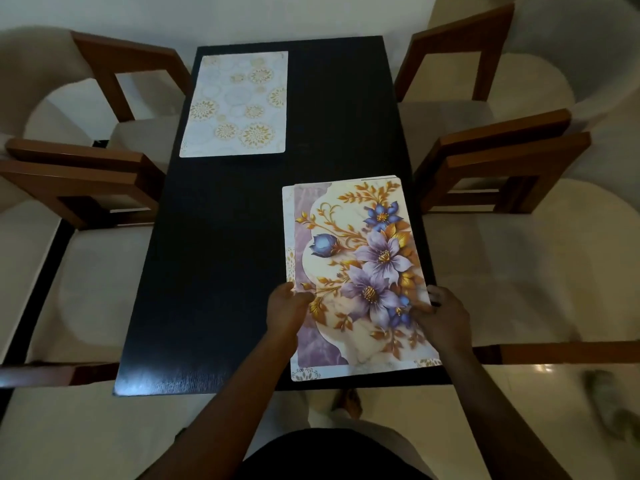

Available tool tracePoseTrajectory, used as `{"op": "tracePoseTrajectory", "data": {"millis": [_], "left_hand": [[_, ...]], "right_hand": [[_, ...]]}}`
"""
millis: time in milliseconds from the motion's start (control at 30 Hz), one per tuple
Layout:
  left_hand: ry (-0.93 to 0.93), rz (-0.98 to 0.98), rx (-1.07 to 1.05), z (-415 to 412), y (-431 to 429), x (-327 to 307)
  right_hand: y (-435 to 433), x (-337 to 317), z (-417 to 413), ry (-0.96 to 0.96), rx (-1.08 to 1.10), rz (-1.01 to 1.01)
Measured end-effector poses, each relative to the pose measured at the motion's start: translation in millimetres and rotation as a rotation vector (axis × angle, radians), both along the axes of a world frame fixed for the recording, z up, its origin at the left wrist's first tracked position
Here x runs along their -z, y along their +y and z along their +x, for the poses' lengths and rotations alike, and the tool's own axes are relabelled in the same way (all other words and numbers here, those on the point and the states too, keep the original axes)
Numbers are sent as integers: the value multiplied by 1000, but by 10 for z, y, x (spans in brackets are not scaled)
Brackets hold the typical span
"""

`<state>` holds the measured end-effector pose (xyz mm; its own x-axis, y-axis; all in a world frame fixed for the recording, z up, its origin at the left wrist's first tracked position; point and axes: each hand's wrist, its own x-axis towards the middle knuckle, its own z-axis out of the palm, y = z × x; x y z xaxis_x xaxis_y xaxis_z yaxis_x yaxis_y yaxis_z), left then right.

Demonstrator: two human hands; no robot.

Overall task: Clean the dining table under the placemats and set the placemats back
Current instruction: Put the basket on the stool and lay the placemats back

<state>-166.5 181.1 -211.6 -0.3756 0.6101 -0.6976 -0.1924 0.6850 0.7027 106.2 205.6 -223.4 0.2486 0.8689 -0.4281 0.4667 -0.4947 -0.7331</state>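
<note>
Placemats lie in two spots on a dark rectangular dining table [221, 271], seen from above by a person standing at its near end. At 11 o'clock on the table, a pale placemat with gold round medallions [235, 105] lies flat by itself. At 5 o'clock sits a stack of mats, topped by a floral placemat [360, 258] with purple and blue flowers and gold leaves. The white edge of a lower mat [287, 237] peeks out along the stack's left side and near end.

Both hands hold the floral placemat near its near end. The left hand [285, 313] pinches the left edge, thumb on top. The right hand [446, 320] grips the right edge, fingers curled over it. Whether the mat is raised off the stack cannot be told.

Four wooden chairs with cream seats flank the table, two at 9 o'clock [79, 181] and two at 3 o'clock [502, 161]. A blurred grey item [609, 403] lies on the shiny floor at 4 o'clock.
</note>
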Motion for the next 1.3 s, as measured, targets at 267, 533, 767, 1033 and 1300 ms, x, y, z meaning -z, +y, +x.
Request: {"op": "tracePoseTrajectory", "data": {"millis": [267, 533, 767, 1033, 1300], "left_hand": [[-43, -83, -19, -79, 5, 29], [-161, -32, 2, -313, 168, -258], [-132, 178, 29, -705, 734, -333], [-11, 189, 20, -922, 1314, -15], [35, 270, 73, -939, 2820, 121]], "right_hand": [[74, -141, 36, 265, 45, 113], [600, -680, -72, 649, 86, 111], [1000, -492, -227, 605, 69, -89], [1107, -159, -402, 453, 83, -360], [2456, 69, -479, 355, 15, 2]]}}
